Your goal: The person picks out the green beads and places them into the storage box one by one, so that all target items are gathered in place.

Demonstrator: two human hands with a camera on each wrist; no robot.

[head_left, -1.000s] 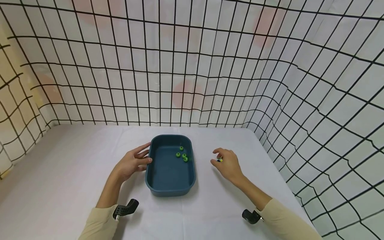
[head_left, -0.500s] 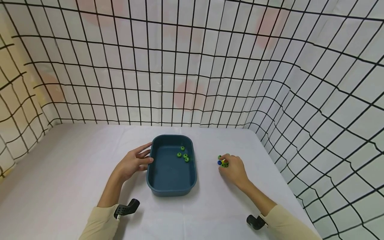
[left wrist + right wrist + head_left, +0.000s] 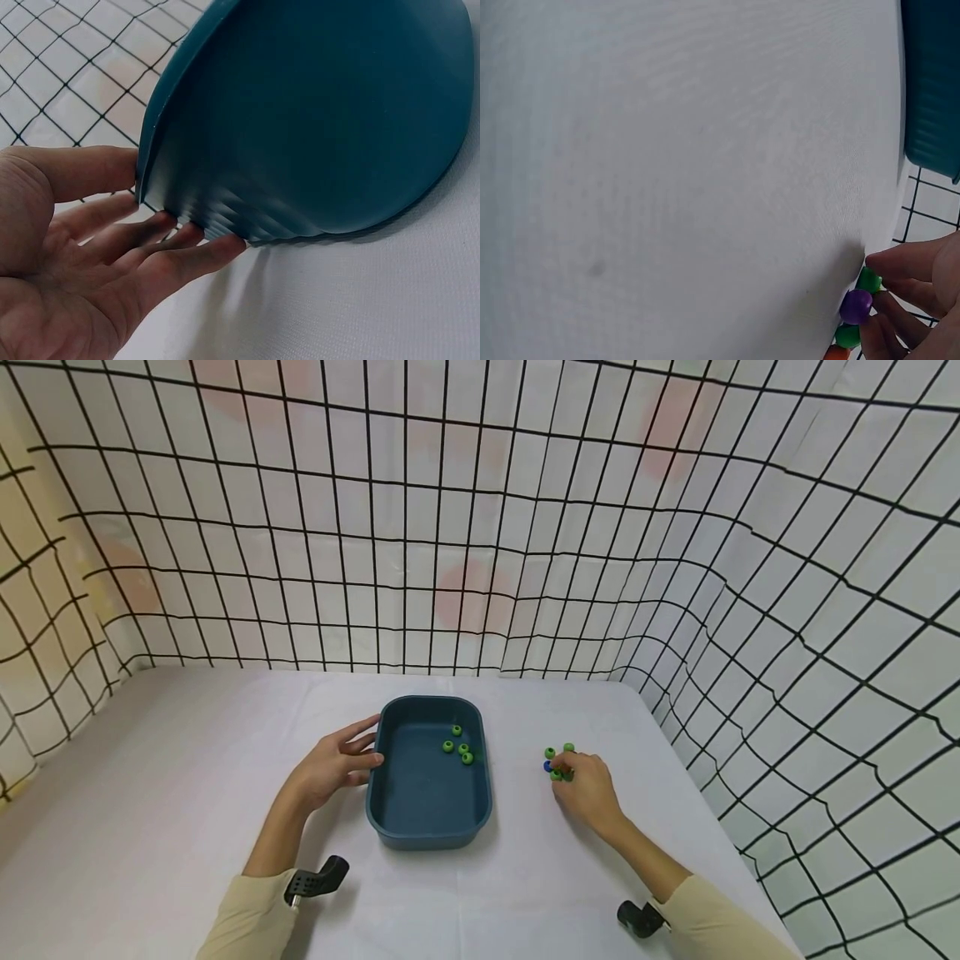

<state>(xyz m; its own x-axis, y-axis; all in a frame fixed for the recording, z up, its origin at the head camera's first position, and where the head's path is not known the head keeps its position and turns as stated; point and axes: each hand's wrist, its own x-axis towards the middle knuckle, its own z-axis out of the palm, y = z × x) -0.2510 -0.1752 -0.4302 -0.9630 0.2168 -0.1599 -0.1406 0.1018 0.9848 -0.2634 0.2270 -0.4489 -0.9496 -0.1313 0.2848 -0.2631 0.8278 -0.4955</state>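
Note:
A blue plastic tray (image 3: 427, 802) stands on the white cloth in the head view, with several green beads (image 3: 463, 749) inside. My left hand (image 3: 327, 768) lies along its left side, fingers fairly straight. In the left wrist view, the thumb tip is at the rim and the other fingertips are against the outer wall. My right hand (image 3: 588, 789) reaches into a cluster of loose beads right of the tray. Its thumb and a finger pinch a green bead (image 3: 868, 280). Close by are a purple bead (image 3: 856, 306), another green one and an orange bead (image 3: 837, 352).
A blue bead (image 3: 548, 767) and green beads (image 3: 568, 747) lie on the cloth around the right fingertips. Black netting (image 3: 450, 560) stands behind and along both sides of the table. A black wrist camera (image 3: 318, 878) sits at the left cuff, with another (image 3: 639, 918) at the right.
My right hand has moved right and slightly down onto the beads, uncovering several of them, and its fingers have closed in. The left hand keeps its place at the tray.

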